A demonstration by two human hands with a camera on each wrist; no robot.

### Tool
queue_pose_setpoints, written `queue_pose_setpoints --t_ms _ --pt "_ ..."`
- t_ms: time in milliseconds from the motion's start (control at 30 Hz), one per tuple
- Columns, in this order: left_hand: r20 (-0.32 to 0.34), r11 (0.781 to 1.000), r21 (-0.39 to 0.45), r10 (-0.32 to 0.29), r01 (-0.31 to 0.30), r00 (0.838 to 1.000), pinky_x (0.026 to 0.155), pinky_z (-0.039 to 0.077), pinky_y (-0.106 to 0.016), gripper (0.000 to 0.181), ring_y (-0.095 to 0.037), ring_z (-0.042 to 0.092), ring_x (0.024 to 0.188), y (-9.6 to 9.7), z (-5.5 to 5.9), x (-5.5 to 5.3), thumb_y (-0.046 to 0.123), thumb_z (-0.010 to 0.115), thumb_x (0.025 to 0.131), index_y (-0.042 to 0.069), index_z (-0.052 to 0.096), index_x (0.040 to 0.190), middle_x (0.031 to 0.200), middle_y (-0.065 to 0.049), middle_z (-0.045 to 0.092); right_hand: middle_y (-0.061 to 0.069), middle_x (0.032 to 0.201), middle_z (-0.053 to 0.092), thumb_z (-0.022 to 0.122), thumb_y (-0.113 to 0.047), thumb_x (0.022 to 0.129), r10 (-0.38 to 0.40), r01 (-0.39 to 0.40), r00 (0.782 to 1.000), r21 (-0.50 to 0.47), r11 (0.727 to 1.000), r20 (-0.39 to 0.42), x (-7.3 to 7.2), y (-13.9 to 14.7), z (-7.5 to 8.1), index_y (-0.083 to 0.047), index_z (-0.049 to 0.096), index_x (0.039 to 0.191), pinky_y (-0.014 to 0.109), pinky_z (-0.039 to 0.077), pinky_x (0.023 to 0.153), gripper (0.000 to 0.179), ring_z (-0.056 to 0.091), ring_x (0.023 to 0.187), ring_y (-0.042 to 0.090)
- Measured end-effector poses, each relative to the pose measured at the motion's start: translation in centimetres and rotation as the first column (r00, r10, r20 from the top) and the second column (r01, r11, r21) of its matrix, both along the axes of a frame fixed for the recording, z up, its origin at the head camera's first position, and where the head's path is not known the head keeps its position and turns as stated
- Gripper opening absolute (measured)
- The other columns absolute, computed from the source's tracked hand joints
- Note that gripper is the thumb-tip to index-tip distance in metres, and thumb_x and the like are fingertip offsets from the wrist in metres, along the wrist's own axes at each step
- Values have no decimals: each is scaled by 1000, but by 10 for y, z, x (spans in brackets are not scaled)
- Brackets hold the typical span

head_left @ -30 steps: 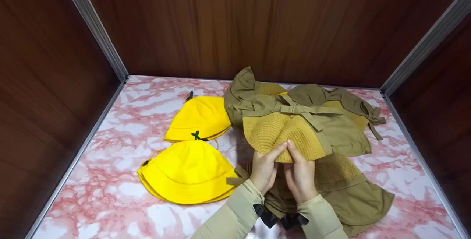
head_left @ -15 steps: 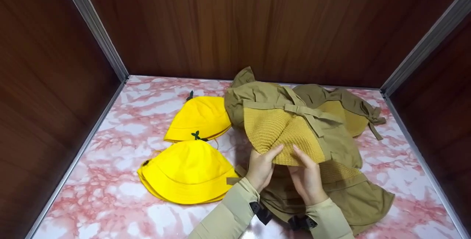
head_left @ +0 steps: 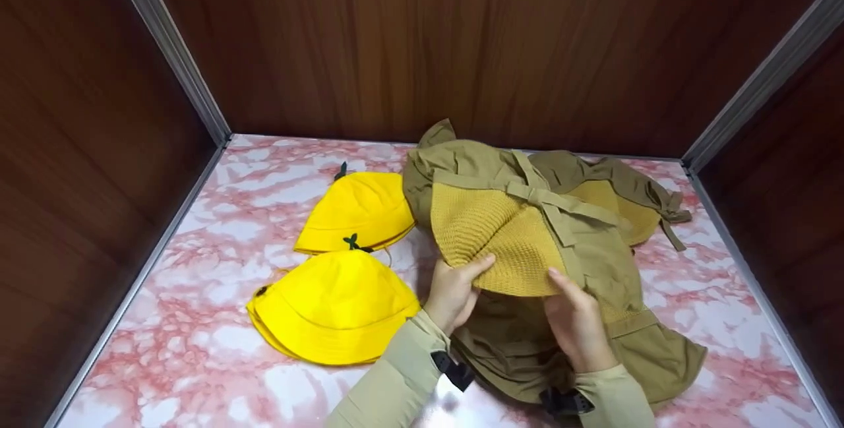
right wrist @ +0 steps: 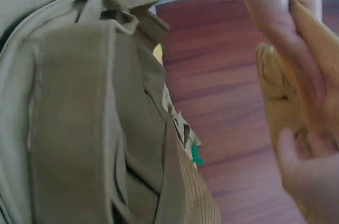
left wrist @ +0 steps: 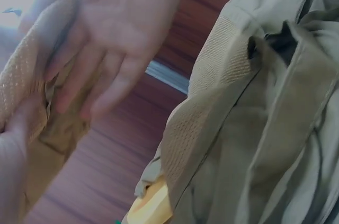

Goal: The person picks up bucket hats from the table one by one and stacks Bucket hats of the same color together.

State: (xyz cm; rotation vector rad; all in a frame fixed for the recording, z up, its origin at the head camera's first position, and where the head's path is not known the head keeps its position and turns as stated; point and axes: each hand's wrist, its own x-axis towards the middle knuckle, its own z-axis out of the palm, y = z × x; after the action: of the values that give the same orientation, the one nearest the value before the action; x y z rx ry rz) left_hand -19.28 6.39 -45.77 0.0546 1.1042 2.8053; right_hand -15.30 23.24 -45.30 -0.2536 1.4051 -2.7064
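Note:
A khaki sun hat with a woven mustard brim (head_left: 491, 220) and a fabric bow (head_left: 537, 196) is held above other hats in the head view. My left hand (head_left: 455, 293) pinches the brim's near edge, thumb on top and fingers underneath. At the brim's right near corner, my right hand (head_left: 580, 322) grips with the thumb on the edge; its fingers are mostly hidden below. Beneath the held hat lies another khaki sun hat (head_left: 659, 355), partly covered. In the left wrist view the woven brim (left wrist: 26, 70) shows between the hands.
Two yellow bucket hats (head_left: 336, 309) with green sprout tips lie to the left, one behind the other. Further khaki hats (head_left: 593, 197) lie at the back right. Brown wood-grain panels (head_left: 422, 45) enclose the pink-and-white marbled table (head_left: 198, 362) on three sides.
The hands have moved apart along the brim, the left leftward and the right to the right and nearer. The brim is spread wider, and the hat's crown hangs lower at the right.

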Motion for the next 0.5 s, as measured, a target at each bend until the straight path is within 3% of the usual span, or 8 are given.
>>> queue_pose_setpoints --t_ms 167,267,367,433,500 --pt "-1 999 -25 -39 39 999 85 58 -33 34 -18 66 95 -13 2 -7 -15 58 84 -4 53 116 103 -4 67 -2 115 72 28 -10 108 185 -194 978 -90 977 -97 -4 20 -7 -10 69 116 24 43 103 42 63 109 11" --pt "-15 998 -41 -58 57 998 83 58 -32 31 -17 66 93 -20 2 -12 -15 59 84 -3 55 113 102 -4 67 6 128 67 22 -5 106 302 -334 929 -137 932 -214 -7 30 -12 -2 62 128 32 42 109 46 61 120 18" --pt "-39 996 -49 -71 69 997 82 58 -32 30 -17 67 93 -27 2 -16 -15 58 85 -1 56 111 101 -4 67 13 141 57 27 -1 103 403 -483 857 -225 846 -322 -9 40 -17 1 52 137 45 34 118 43 52 132 26" --pt "-50 996 -55 -79 77 996 82 59 -32 29 -17 67 92 -32 1 -19 -15 58 85 -1 56 110 101 -4 67 16 147 51 33 -2 101 453 -565 810 -288 773 -373 -11 47 -21 -1 48 142 54 23 121 43 44 139 31" --pt "-64 994 -61 -95 91 993 82 59 -32 30 -17 67 94 -37 1 -21 -14 58 85 0 56 111 103 -4 67 18 148 49 41 -2 99 481 -610 788 -385 692 -384 -12 54 -25 -3 46 144 59 16 122 45 40 141 35"
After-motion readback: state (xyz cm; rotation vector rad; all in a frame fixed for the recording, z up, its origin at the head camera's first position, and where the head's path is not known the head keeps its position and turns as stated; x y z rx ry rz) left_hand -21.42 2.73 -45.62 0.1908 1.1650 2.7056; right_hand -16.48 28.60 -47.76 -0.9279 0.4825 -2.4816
